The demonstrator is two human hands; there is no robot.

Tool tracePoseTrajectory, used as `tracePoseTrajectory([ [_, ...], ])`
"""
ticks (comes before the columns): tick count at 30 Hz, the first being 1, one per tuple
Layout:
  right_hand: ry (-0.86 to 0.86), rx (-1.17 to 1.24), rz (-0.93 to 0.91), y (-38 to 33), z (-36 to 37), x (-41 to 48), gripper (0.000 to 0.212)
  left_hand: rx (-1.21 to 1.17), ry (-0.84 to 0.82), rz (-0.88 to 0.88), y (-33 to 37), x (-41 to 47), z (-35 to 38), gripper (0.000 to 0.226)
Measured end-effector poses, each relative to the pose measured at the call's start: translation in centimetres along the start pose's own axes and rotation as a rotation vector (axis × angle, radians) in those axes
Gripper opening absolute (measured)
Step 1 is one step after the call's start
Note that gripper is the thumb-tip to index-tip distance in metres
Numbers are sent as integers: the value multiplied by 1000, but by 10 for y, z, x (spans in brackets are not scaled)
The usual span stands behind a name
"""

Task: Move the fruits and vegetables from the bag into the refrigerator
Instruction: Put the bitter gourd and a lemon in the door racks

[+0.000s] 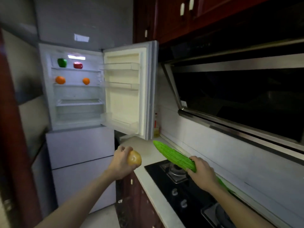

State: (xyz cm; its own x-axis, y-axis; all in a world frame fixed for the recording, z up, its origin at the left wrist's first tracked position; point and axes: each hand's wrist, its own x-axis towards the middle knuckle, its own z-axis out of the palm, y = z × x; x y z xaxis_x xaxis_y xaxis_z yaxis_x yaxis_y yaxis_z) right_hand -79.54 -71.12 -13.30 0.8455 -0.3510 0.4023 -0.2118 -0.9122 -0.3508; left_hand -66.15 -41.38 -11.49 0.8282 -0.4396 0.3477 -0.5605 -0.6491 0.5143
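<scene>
1. The right hand [203, 174] is closed around the near end of a long green bitter gourd [174, 156], held above the black gas hob [179, 186] set into the white countertop [144, 148]; the gourd's tip points toward the counter's far end.
2. The left hand [120, 162] grips a yellowish-brown potato [134, 157], just off the counter's front edge.
3. Beyond, the refrigerator [79, 89] stands with its upper door [126, 89] swung open over the counter's far end.
4. Its top shelf carries a green pepper [62, 62] and a red pepper [78, 65], well apart.
5. The shelf below holds two oranges [60, 80], one near each side.
6. The bag is out of view.
</scene>
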Motion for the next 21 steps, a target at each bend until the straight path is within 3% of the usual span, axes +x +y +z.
tracePoseTrajectory([
  [4,6,35,-53,-57,22,15,43,-3,28,-44,-36,-11,-38,86],
  [14,16,100,-123,-170,75,50,36,33,116,-64,-139,-6,-111,71],
  [21,32,100,-125,-231,92,82,37,77,120,-72,-192,4,-148,76],
])
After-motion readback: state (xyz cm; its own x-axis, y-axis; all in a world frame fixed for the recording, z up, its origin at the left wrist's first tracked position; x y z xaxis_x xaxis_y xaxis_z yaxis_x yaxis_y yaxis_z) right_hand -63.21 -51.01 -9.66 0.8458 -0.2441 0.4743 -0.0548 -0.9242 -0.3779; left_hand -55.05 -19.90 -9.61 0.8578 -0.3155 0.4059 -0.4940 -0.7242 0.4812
